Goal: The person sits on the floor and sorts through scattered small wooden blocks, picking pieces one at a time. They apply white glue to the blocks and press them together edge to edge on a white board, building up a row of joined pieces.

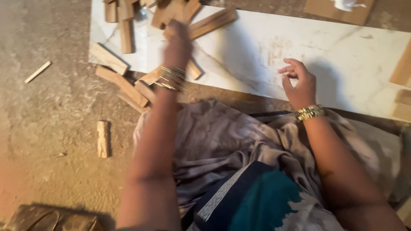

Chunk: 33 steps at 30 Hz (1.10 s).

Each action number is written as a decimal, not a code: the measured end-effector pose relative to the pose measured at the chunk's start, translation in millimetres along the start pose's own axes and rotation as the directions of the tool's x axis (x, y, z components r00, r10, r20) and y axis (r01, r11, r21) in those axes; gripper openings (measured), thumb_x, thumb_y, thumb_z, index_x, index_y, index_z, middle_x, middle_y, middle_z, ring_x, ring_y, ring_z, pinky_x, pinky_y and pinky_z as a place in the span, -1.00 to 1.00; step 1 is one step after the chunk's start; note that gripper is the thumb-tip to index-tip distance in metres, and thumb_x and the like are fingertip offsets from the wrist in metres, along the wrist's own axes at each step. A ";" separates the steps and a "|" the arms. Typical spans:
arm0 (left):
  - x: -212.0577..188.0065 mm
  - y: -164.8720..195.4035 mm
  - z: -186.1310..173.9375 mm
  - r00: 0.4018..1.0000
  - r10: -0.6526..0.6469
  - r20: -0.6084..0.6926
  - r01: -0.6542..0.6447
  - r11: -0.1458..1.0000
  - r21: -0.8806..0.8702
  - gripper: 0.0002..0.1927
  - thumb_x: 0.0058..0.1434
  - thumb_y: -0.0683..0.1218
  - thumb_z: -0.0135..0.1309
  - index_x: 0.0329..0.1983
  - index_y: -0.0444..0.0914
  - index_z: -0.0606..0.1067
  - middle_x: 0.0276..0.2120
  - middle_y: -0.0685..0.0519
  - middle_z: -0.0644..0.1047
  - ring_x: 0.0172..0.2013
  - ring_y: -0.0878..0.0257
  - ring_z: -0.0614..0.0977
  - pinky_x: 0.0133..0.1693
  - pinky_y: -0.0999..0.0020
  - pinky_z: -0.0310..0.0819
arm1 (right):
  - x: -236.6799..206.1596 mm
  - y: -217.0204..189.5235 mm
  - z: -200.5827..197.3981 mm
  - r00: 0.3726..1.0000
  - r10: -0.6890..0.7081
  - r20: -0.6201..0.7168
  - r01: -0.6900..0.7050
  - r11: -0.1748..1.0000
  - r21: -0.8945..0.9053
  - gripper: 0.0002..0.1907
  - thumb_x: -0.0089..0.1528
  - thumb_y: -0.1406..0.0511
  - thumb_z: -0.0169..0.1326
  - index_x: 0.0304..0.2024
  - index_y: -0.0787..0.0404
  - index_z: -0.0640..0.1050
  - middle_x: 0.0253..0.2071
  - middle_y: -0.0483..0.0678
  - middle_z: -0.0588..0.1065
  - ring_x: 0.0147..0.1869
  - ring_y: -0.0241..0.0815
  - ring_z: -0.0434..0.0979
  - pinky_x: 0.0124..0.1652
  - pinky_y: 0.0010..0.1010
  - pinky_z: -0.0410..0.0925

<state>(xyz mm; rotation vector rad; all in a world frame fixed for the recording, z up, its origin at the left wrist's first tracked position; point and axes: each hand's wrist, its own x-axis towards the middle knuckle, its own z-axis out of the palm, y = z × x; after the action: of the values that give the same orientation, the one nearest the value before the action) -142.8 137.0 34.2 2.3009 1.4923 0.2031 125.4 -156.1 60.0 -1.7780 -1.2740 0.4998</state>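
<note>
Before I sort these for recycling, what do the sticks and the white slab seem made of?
The sticks look like raw, unfinished wood: tan, matte, rough-cut. The slab looks like polished marble or marble-look tile: white, faint grey veins, slight sheen.

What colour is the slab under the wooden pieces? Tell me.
White with faint grey veining, the slab shows in the head view.

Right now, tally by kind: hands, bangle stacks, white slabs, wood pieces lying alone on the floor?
Hands: 2
Bangle stacks: 2
White slab: 1
Lone wood pieces: 2
Total: 7
</note>
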 end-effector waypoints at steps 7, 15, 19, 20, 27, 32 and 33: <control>-108.1 184.5 126.1 0.970 0.132 0.203 -0.137 0.990 0.013 -0.40 0.21 -0.02 0.01 0.32 -0.09 0.18 -0.07 -0.12 0.51 -0.19 -0.11 0.63 -0.29 0.00 0.62 | -4.4 30.0 -3.6 0.971 0.217 -0.099 -0.209 0.974 0.090 -0.58 0.29 0.48 0.07 0.22 0.23 0.47 -0.13 -0.05 0.64 -0.23 -0.41 0.54 -0.17 -0.54 0.42; -119.0 204.1 124.3 0.947 0.295 0.125 -0.301 0.953 0.030 -0.19 0.25 0.14 0.06 0.49 -0.08 0.03 -0.11 -0.12 0.50 -0.32 -0.08 0.66 -0.44 0.09 0.62 | -2.7 37.4 -6.3 0.971 0.205 -0.123 -0.200 0.978 0.058 -0.55 0.27 0.47 0.09 0.22 0.22 0.45 -0.17 -0.07 0.64 -0.23 -0.36 0.58 -0.21 -0.53 0.42; -89.9 184.9 118.9 0.968 0.222 0.118 -0.223 0.975 -0.006 -0.18 0.29 0.18 0.07 0.48 -0.18 0.01 -0.01 -0.22 0.47 -0.40 -0.07 0.67 -0.43 0.10 0.61 | -0.2 39.6 -7.3 0.961 0.240 -0.134 -0.243 0.970 -0.009 -0.55 0.26 0.47 0.10 0.21 0.20 0.46 -0.14 -0.08 0.64 -0.28 -0.32 0.57 -0.25 -0.49 0.42; -81.3 178.3 118.4 0.976 0.189 0.112 -0.188 0.982 -0.016 -0.15 0.29 0.18 0.06 0.51 -0.18 -0.01 -0.03 -0.19 0.49 -0.36 -0.06 0.67 -0.41 0.08 0.60 | -0.5 40.1 -6.4 0.957 0.254 -0.140 -0.258 0.966 -0.016 -0.56 0.25 0.48 0.09 0.20 0.20 0.46 -0.13 -0.08 0.64 -0.29 -0.31 0.58 -0.26 -0.48 0.42; -41.9 152.5 109.3 0.923 0.342 0.179 -0.358 0.931 0.071 -0.29 0.44 -0.01 0.05 0.51 -0.17 -0.03 0.52 -0.26 0.17 -0.12 -0.02 0.68 -0.31 0.13 0.72 | -2.8 42.1 -5.5 0.944 0.318 -0.085 -0.319 0.948 0.009 -0.45 0.20 0.44 0.17 0.25 0.18 0.41 -0.10 -0.06 0.62 -0.27 -0.31 0.60 -0.25 -0.48 0.46; -41.6 125.3 66.6 0.775 0.352 0.525 -0.495 0.855 0.157 0.49 -0.28 0.21 0.50 0.54 -0.04 -0.26 0.52 -0.02 -0.13 0.27 -0.11 0.31 0.07 -0.09 0.46 | 4.6 29.4 2.2 0.942 0.316 0.109 -0.326 0.942 0.086 -0.06 0.06 0.40 0.35 0.42 0.12 0.20 0.19 0.05 0.38 -0.18 -0.24 0.56 -0.21 -0.43 0.50; -41.7 127.9 61.3 0.761 0.317 0.566 -0.503 0.839 0.206 0.58 -0.36 0.28 0.56 0.53 -0.02 -0.30 0.52 0.01 -0.18 0.32 -0.09 0.24 0.13 -0.13 0.40 | 7.1 26.1 4.7 0.950 0.289 0.119 -0.297 0.953 0.057 -0.01 0.03 0.40 0.37 0.43 0.10 0.18 0.21 0.05 0.33 -0.15 -0.22 0.54 -0.19 -0.43 0.51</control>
<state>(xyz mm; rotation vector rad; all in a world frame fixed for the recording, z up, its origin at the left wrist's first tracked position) -32.3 38.9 32.6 2.6525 0.7690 -0.5731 139.3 -150.2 37.0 -1.9085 -1.0515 0.8119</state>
